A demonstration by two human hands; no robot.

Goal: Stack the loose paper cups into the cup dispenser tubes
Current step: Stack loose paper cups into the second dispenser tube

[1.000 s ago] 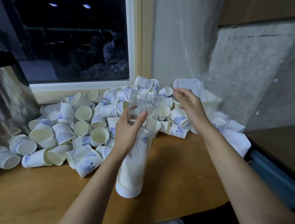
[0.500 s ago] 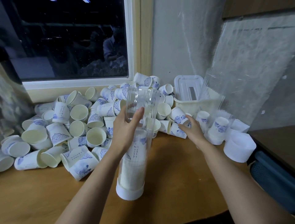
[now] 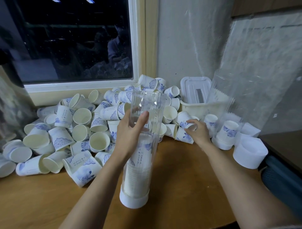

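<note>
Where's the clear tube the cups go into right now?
Head view, centre: the clear tube stands on the wooden table in front of the cup pile, gripped by the left hand.

The window (image 3: pixel 73 40) is dark, and its glass mirrors two ceiling lights (image 3: pixel 89 1) near the top edge and a dim room. A white frame (image 3: pixel 134 49) borders it, with a pale wooden strip (image 3: pixel 151 40) just to the right. Further right of the window stands a rough grey plaster wall (image 3: pixel 188 40), scuffed with white streaks. Below the window spreads a brown wooden table (image 3: pixel 40 204).
</note>
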